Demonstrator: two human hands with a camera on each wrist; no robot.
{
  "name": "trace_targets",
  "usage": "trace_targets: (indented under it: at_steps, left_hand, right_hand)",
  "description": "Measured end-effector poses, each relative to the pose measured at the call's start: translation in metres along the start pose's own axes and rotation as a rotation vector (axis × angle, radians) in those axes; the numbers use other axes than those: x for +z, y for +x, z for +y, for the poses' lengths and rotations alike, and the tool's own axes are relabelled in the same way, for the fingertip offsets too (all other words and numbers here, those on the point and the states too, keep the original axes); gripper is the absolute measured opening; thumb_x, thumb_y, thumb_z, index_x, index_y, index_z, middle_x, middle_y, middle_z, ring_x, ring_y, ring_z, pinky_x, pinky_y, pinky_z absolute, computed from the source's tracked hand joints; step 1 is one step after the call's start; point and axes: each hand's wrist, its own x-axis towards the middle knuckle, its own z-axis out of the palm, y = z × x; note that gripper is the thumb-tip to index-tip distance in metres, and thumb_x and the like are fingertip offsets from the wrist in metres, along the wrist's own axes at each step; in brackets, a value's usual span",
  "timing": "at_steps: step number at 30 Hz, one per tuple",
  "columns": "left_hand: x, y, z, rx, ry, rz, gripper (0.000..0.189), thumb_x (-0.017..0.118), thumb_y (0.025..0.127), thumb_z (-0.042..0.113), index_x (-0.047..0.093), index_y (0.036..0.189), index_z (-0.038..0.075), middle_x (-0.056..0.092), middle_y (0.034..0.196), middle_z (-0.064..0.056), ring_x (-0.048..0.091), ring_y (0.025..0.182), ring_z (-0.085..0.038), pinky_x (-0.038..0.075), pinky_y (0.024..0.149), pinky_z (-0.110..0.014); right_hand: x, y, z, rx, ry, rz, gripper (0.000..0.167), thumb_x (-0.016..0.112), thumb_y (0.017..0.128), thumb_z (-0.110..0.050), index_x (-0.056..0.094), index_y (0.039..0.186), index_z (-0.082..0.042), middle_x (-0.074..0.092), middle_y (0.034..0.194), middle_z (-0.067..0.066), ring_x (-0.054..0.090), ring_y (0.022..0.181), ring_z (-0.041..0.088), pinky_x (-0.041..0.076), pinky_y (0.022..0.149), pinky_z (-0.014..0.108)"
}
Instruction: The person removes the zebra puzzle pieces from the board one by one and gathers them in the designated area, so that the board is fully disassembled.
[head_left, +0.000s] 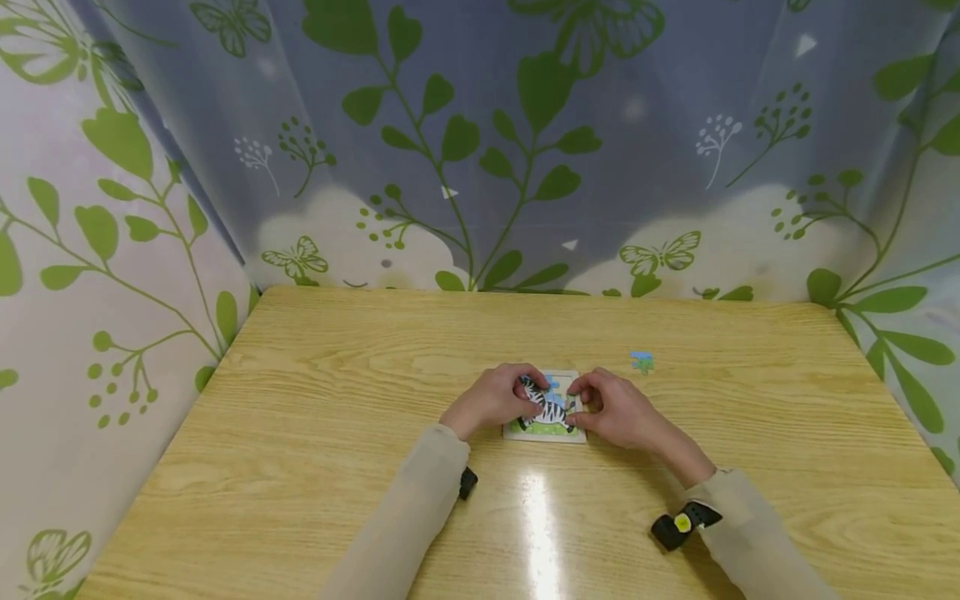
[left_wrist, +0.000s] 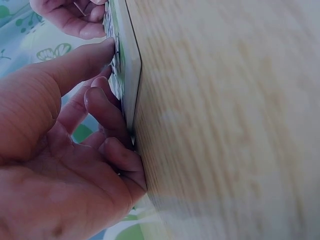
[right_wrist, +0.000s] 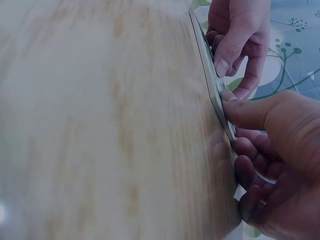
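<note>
A small square zebra jigsaw puzzle (head_left: 545,437) with a pale frame lies flat on the wooden table. At its left side is my left hand (head_left: 501,398), its thumb over the zebra pieces and its fingers curled at the board's edge. My right hand (head_left: 618,408) grips the right side, thumb and forefinger bent at the rim; whether a loose piece sits between them is hidden. In the left wrist view the left thumb (left_wrist: 95,57) lies on the puzzle's face. The right thumb (right_wrist: 245,111) touches the board in the right wrist view. A blue-and-green puzzle piece (head_left: 642,361) lies apart, behind the right hand.
The wooden table (head_left: 337,358) extends around the puzzle on all sides. Behind its far edge hangs a curtain (head_left: 480,192) printed with leaves and butterflies, with more of it at both sides. A black wrist strap (head_left: 682,525) is on the right forearm.
</note>
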Motion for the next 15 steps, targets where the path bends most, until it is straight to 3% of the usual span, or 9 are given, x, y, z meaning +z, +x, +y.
trace_targets:
  at_steps: [15]
  left_hand:
    - [0.0012, -0.0006, 0.0031, -0.018, -0.001, 0.002, 0.031, 0.076, 0.092, 0.015, 0.068, 0.121, 0.018, 0.057, 0.083, -0.003, 0.049, 0.068, -0.015, 0.039, 0.063, -0.029]
  right_hand:
    - [0.0011, -0.0004, 0.0007, -0.011, 0.042, 0.013, 0.032, 0.084, 0.085, -0.015, 0.065, 0.108, -0.004, 0.059, 0.091, 0.005, 0.048, 0.076, 0.014, 0.041, 0.067, 0.025]
